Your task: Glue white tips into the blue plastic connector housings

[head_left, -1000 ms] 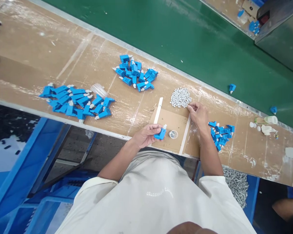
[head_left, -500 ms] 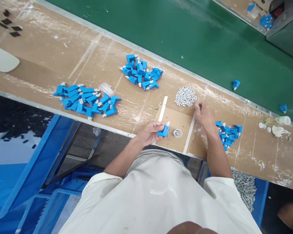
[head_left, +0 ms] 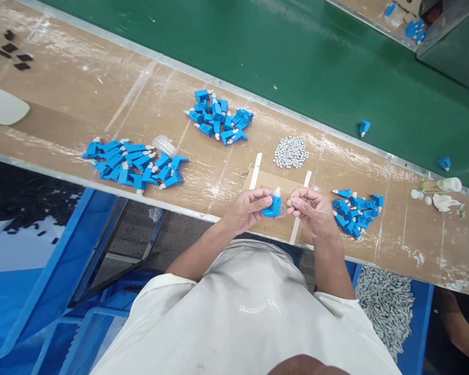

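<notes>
Between the thumb and fingers of my left hand (head_left: 247, 211) is a blue plastic part (head_left: 272, 207) with a white tip pointing away from me. My right hand (head_left: 311, 209) is pinched on a small grey piece (head_left: 291, 200), close to the right of the blue part but apart from it. A small clear cup (head_left: 283, 210) stands on the table, mostly hidden by the blue part and my fingers. Beyond my hands lies a pile of small grey pieces (head_left: 291, 152). A heap of blue parts (head_left: 357, 212) sits right of my right hand.
More blue parts lie in a back heap (head_left: 220, 117) and a left heap (head_left: 135, 162), with clear cups (head_left: 164, 145) beside it. A green belt (head_left: 258, 62) runs behind the table. A clear tube (head_left: 440, 185) lies at right. A blue bin (head_left: 418, 317) holds grey pieces below.
My right hand has come from the edge of the grey pile toward my left hand, with a small grey piece in its fingertips. My left hand has shifted slightly right with the blue part.
</notes>
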Demonstrator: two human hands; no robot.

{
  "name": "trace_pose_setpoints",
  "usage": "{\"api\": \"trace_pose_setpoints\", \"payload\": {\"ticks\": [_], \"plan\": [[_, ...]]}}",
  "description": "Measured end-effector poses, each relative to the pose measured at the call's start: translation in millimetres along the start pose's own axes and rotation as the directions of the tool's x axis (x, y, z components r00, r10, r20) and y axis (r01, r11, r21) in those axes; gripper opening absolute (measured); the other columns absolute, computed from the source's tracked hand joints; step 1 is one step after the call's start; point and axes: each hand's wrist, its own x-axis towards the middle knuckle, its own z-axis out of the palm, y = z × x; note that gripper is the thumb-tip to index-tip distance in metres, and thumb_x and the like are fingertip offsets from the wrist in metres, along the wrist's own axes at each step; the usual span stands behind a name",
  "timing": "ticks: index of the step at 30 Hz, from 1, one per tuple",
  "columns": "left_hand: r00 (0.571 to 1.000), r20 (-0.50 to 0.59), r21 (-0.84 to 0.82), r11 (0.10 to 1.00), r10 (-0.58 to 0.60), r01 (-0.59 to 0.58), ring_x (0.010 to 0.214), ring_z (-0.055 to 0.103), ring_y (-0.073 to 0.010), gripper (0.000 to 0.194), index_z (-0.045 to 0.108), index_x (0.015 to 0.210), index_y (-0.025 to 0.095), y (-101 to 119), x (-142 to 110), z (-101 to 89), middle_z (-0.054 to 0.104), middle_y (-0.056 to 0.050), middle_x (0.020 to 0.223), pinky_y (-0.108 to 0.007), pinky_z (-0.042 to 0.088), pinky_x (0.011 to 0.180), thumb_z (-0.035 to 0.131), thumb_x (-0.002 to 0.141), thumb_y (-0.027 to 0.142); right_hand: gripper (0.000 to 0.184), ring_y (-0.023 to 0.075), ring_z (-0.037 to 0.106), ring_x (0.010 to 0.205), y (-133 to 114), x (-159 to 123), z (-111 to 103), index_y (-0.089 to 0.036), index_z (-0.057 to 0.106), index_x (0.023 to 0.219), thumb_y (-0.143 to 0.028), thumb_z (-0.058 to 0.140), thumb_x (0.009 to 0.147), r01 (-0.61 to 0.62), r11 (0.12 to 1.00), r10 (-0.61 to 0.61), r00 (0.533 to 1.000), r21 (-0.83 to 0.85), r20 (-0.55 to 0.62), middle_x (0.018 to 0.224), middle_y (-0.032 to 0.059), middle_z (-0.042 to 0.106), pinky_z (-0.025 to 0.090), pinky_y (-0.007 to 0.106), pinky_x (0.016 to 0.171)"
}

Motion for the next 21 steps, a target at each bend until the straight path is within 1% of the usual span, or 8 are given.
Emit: {"api": "trace_pose_setpoints", "payload": {"ticks": [5, 8, 10, 12, 16, 18, 21], "plan": [[0.993, -0.087, 0.063, 0.995, 0.079, -0.074, 0.06, 0.06, -0.0076, 0.047, 0.072, 0.085, 0.014, -4.7, -2.3, 7.3, 0.067, 0.002, 0.069, -0.019, 0.048, 0.06, 0.096, 0.062, 0.048, 0.043, 0.0153, 0.071, 0.057, 6.7, -9.3, 7.1, -0.019, 0.073, 0.079, -0.053, 0.094, 0.065, 0.064, 0.997, -0.066, 0.997, -0.031, -0.041, 0.072, 0.0037, 0.076, 0.061, 0.025, 0.051], [0.983, -0.132, 0.126, 0.986, 0.13, -0.113, 0.063, 0.059, -0.0078, 0.047, 0.072, 0.084, 0.015, -7.1, -4.3, 7.0, 0.065, 0.003, 0.066, -0.018, 0.045, 0.058, 0.096, 0.061, 0.049, 0.042, 0.0148, 0.071, 0.058, 11.1, -14.4, 11.7, -0.019, 0.073, 0.081, -0.056, 0.09, 0.07, 0.113, 0.992, -0.117, 0.991, -0.061, -0.059, 0.074, 0.0039, 0.076, 0.062, 0.025, 0.053], [0.978, -0.143, 0.145, 0.981, 0.153, -0.132, 0.064, 0.06, -0.0079, 0.047, 0.072, 0.084, 0.016, -7.4, -5.9, 7.0, 0.065, 0.003, 0.067, -0.018, 0.045, 0.058, 0.095, 0.062, 0.049, 0.041, 0.0145, 0.07, 0.059, 13.6, -17.1, 13.9, -0.019, 0.072, 0.083, -0.056, 0.087, 0.074, 0.14, 0.987, -0.145, 0.988, -0.084, -0.061, 0.075, 0.0039, 0.076, 0.062, 0.026, 0.054], [0.983, -0.13, 0.131, 0.985, 0.126, -0.109, 0.061, 0.059, -0.0074, 0.046, 0.07, 0.082, 0.015, -6.6, -7.4, 7.4, 0.064, 0.003, 0.066, -0.017, 0.045, 0.055, 0.094, 0.063, 0.05, 0.039, 0.0146, 0.069, 0.061, 15.4, -19.2, 15.6, -0.019, 0.072, 0.084, -0.055, 0.085, 0.077, 0.177, 0.977, -0.186, 0.98, -0.117, -0.067, 0.074, 0.003, 0.075, 0.061, 0.026, 0.055], [0.997, -0.056, 0.072, 0.996, -0.045, 0.049, 0.05, 0.056, -0.0064, 0.047, 0.064, 0.073, 0.014, -2.8, -9.0, 9.7, 0.061, 0.003, 0.061, -0.017, 0.045, 0.048, 0.09, 0.066, 0.052, 0.034, 0.0134, 0.066, 0.061, 16.3, -21.1, 16.8, -0.019, 0.071, 0.085, -0.052, 0.082, 0.082, 0.287, 0.937, -0.306, 0.949, -0.197, -0.073, 0.074, 0.0008, 0.069, 0.058, 0.026, 0.057], [0.994, -0.041, 0.053, 0.994, -0.097, 0.099, 0.049, 0.057, -0.0058, 0.047, 0.063, 0.071, 0.013, -1.0, -9.2, 11.5, 0.061, 0.002, 0.061, -0.015, 0.046, 0.048, 0.091, 0.065, 0.05, 0.033, 0.012, 0.063, 0.059, 16.5, -20.9, 16.4, -0.019, 0.072, 0.085, -0.051, 0.081, 0.083, 0.301, 0.934, -0.317, 0.947, -0.194, -0.054, 0.075, 0.0002, 0.067, 0.055, 0.025, 0.054], [0.994, -0.036, 0.039, 0.993, -0.106, 0.107, 0.053, 0.061, -0.0064, 0.047, 0.064, 0.071, 0.012, 0.4, -9.8, 14.3, 0.062, 0.002, 0.064, -0.014, 0.048, 0.048, 0.093, 0.063, 0.048, 0.03, 0.0115, 0.06, 0.059, 17.9, -20.1, 15.4, -0.02, 0.072, 0.088, -0.048, 0.08, 0.085, 0.29, 0.944, -0.298, 0.954, -0.16, -0.031, 0.076, -0.0002, 0.065, 0.051, 0.024, 0.05]]}}
